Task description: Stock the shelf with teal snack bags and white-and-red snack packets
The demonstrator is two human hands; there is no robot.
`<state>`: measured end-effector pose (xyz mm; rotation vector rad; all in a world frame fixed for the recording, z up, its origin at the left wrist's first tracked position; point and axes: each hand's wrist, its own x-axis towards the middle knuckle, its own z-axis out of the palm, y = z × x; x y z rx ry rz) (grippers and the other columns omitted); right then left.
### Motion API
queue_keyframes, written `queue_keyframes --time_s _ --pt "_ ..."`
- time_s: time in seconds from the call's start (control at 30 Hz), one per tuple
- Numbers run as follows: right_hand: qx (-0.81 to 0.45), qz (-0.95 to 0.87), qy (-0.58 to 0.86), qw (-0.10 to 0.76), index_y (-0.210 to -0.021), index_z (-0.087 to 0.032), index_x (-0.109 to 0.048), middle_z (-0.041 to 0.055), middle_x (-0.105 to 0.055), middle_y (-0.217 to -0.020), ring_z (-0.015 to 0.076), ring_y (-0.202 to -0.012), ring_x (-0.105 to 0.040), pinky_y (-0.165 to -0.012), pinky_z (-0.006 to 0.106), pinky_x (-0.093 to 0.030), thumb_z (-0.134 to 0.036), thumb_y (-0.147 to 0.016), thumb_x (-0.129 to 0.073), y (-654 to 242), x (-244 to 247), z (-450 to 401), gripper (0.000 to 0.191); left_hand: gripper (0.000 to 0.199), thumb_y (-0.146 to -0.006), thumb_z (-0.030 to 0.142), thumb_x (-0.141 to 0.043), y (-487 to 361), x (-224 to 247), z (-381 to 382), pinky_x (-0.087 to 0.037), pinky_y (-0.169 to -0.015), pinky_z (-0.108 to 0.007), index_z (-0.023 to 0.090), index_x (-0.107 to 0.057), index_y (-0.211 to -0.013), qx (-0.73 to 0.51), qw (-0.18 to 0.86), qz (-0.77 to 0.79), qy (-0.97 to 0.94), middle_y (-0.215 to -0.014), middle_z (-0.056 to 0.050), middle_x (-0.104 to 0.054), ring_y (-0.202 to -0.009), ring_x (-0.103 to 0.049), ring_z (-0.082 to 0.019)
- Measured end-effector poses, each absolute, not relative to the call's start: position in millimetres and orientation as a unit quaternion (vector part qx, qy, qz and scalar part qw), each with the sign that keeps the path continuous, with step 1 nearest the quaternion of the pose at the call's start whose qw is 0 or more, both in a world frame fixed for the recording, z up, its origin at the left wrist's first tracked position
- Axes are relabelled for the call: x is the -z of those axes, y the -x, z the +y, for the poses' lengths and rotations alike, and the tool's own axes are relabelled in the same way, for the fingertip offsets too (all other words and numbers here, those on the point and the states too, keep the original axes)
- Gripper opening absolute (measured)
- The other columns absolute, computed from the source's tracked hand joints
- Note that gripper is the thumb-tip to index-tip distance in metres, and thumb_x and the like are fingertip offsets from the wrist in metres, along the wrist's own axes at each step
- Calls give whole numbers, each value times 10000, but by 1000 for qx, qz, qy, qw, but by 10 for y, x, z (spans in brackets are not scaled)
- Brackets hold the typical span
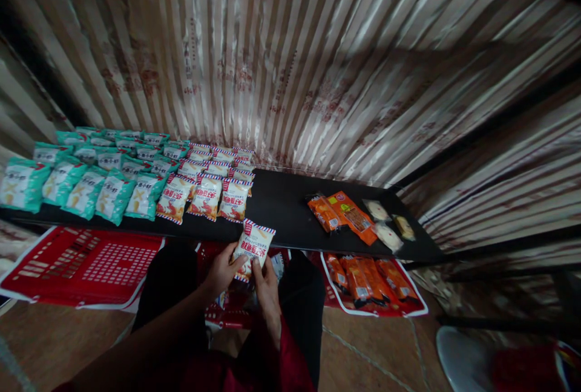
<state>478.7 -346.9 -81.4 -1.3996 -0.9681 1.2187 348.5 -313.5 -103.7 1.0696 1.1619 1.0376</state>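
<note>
Between both hands I hold a white and red snack bag [254, 242] with a striped top edge, just off the front of the black shelf [281, 201]. My left hand [223, 268] grips its left side, and my right hand [267, 286] pinches its lower right with the thumb on the front. Matching snack bags [233, 199] stand in rows on the shelf right behind it. Left of those are several rows of teal snack bags [115, 194]. Part of the held bag's lower end is hidden by my fingers.
Orange packets [351, 215] and small clear-wrapped pieces [388, 236] lie on the shelf's right side. Below stand a red basket of orange packets [370, 280], another red basket [100, 265] at left, and one between my legs. Striped sheeting [290, 65] hangs behind.
</note>
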Motion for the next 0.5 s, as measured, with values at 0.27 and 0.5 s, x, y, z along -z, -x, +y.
queue_keyframes --time_s 0.27,0.5 --pt "-476 -380 597 522 -1088 -160 -605 95 -699 -993 241 -891 -647 -808 344 -504 -503 -754 -608 -4809 928 -3465 479 511 -693 421 -684 -3555 1087 -3147 -522 -834 -366 159 -562 -1115 -453 626 470 -426 -1038 -102 -702 -932 -664 -246" --pt "-474 -342 607 539 -1075 -154 -609 88 -706 -947 236 -840 -659 -760 328 -521 -501 -720 -646 -4882 987 -3437 497 553 -641 327 -678 -3578 1045 -3166 -468 -938 -378 149 -517 -1140 -437 642 455 -435 -1151 -135 -650 -1049 -621 -250"
